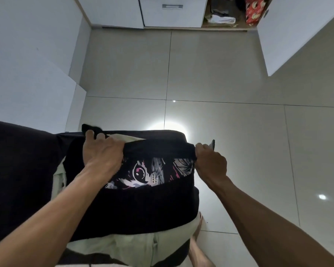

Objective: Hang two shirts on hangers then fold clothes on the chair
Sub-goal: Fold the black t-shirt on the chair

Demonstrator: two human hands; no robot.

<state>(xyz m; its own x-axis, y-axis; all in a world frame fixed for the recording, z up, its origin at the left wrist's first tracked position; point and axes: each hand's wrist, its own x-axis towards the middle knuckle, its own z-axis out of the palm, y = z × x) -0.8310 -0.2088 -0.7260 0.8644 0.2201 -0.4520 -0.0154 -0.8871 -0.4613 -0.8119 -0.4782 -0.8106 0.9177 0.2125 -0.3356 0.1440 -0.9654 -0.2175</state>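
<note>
I had both hands clenched on a folded edge of the black printed shirt [143,199]: my left hand [102,151] gripped it near the far-left corner, and my right hand [210,160] pinched the right end. The shirt lay spread over the dark chair [17,170], on top of pale green clothes [135,245]. Beyond it, across the tiled floor [229,83], a wardrobe [172,14] stood open.

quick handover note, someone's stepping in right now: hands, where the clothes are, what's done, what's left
Left hand and right hand each grip the far folded edge of the black printed shirt, which lies on the chair.
A pale garment lies under it.
Done: the shirt is part folded, its print half covered.
Left: finish this fold, then the pale garment. No hangers in view, so hanging cannot be confirmed.
</note>
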